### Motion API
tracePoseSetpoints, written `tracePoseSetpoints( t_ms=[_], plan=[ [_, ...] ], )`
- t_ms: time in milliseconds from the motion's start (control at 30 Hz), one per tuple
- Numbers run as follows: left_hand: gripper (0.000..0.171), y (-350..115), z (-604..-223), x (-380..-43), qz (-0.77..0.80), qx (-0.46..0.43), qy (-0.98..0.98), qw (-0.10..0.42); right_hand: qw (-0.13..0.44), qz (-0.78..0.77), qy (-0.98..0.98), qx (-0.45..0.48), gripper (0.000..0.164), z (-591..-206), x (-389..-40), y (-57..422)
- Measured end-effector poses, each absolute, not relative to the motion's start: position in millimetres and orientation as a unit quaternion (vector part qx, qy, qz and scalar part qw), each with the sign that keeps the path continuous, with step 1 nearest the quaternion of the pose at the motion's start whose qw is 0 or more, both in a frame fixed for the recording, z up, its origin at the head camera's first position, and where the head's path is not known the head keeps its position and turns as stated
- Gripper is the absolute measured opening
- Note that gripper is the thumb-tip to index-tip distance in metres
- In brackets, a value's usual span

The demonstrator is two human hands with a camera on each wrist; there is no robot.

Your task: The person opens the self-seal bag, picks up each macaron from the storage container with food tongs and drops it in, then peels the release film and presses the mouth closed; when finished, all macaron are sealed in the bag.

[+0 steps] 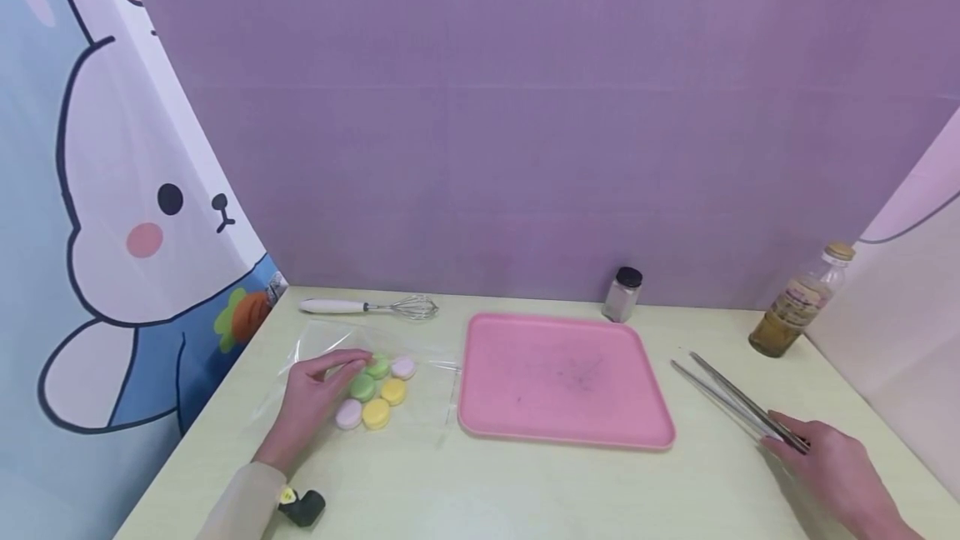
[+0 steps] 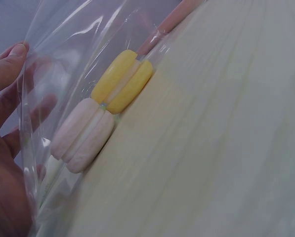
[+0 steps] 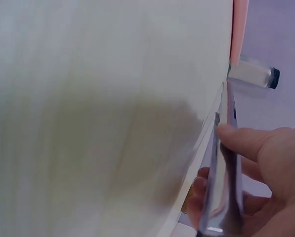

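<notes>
My left hand (image 1: 313, 394) pinches the upper edge of a clear plastic bag (image 2: 83, 34) between thumb and fingertips, lifting the film. Inside the bag lie several macarons: green ones (image 1: 363, 387), yellow ones (image 1: 376, 414) and pale pink ones (image 1: 348, 414). The left wrist view shows a yellow macaron (image 2: 120, 81) and a pale pink one (image 2: 83, 136) close up, under the film. On the right side of the table, my right hand (image 1: 832, 469) grips metal tongs (image 1: 738, 397), their tips pointing away toward the tray and nothing between them.
A pink tray (image 1: 558, 423) lies mid-table, right of the bag. Behind are a whisk (image 1: 337, 306) and a small black-capped jar (image 1: 622, 298). A corked bottle (image 1: 795, 311) stands at the right edge. A small black object (image 1: 303, 508) sits by the left sleeve.
</notes>
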State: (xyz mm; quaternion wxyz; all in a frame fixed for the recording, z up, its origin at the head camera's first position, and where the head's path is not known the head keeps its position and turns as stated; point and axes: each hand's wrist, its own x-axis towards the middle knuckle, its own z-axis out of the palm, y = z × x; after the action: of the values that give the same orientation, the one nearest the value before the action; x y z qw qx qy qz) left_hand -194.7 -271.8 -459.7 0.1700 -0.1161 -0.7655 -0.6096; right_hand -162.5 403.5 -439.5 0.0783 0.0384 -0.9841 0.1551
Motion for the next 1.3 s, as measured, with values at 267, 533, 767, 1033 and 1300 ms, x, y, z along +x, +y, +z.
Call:
tracePoseSetpoints(
  t_ms=[267,533,767,1033,1300],
  plan=[
    [0.021,-271.4,-459.1,-194.9,-0.606,-0.116,-0.768,0.169,0.075,0.147,-0.986,0.035,0.045,-442.9,-159.7,403.4],
    [0.020,-271.5,-459.0,-193.9,-0.605,-0.120,-0.768,0.170,0.093,0.126,-0.985,0.070,0.039,-442.1,-164.9,405.3],
    [0.021,-271.3,-459.0,-194.2,-0.606,-0.120,-0.768,0.169,0.079,0.129,-0.986,0.066,0.039,-443.3,-163.9,404.9],
    [0.021,-271.5,-458.7,-194.3,-0.603,-0.117,-0.770,0.173,0.081,0.128,-0.986,0.067,0.040,-444.7,-164.1,405.5],
    [0.021,-271.6,-459.1,-193.8,-0.604,-0.117,-0.769,0.173,0.105,0.131,-0.984,0.061,0.040,-443.4,-159.2,401.2]
  ],
)
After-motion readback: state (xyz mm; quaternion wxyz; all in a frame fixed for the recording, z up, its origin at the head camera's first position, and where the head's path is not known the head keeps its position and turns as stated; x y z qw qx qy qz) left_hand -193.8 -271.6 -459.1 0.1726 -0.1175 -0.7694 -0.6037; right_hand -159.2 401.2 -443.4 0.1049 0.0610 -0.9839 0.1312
